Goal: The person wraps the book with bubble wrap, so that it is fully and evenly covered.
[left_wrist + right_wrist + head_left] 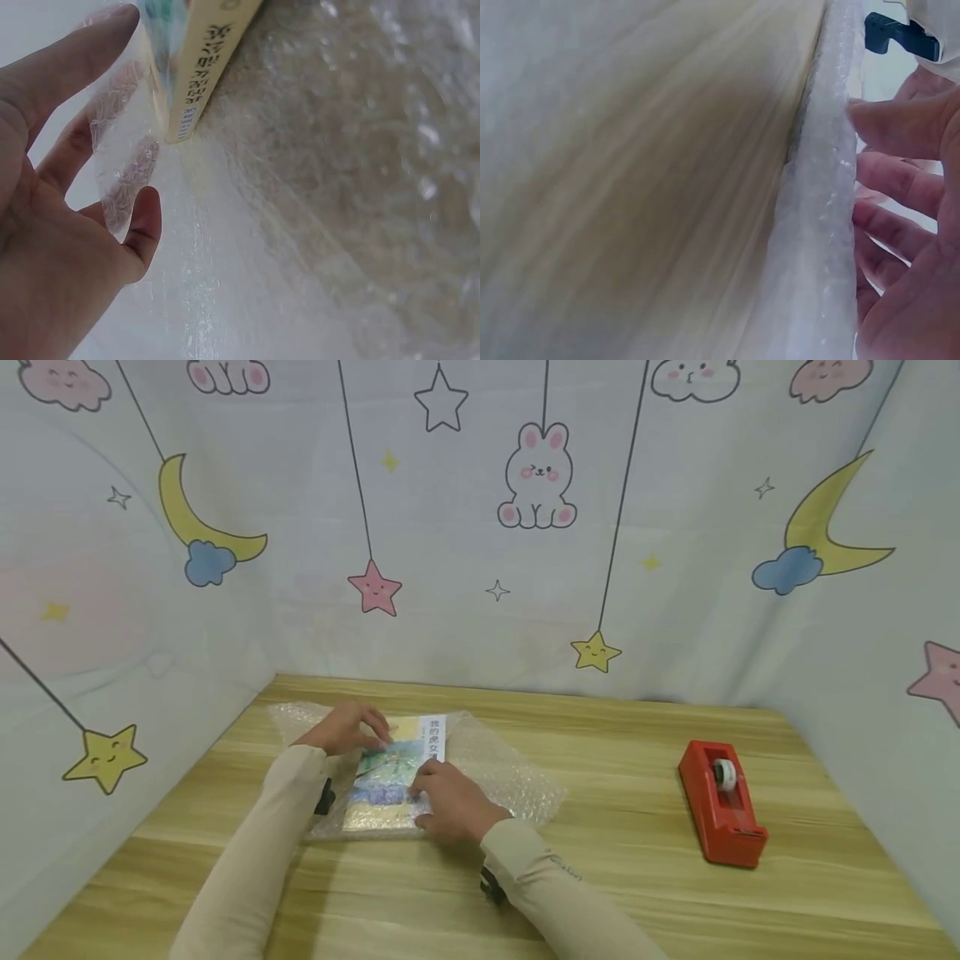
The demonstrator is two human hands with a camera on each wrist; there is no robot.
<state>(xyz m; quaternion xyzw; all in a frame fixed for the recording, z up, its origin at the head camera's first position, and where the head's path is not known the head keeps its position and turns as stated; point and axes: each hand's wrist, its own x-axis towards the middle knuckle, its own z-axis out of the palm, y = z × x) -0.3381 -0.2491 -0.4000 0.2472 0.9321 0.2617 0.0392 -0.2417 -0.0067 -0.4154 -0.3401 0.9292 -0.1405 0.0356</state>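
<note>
Wooden tabletop (637, 793) carries clear bubble wrap (510, 768) under a colourful paperback book (393, 768), which the flat-fingered left hand (347, 728) and right hand (450, 802) steady for wrapping.

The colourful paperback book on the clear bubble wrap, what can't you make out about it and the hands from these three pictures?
- Colourful paperback book: in the head view both hands cover part of its cover, and its title characters are too small to read.
- Left hand: in the left wrist view, clear bubble wrap veils its fingertips.
- Right hand: the right wrist view is blurred, and the frame edge cuts the palm.
- Red tape dispenser: its blade is too small to see.
</note>
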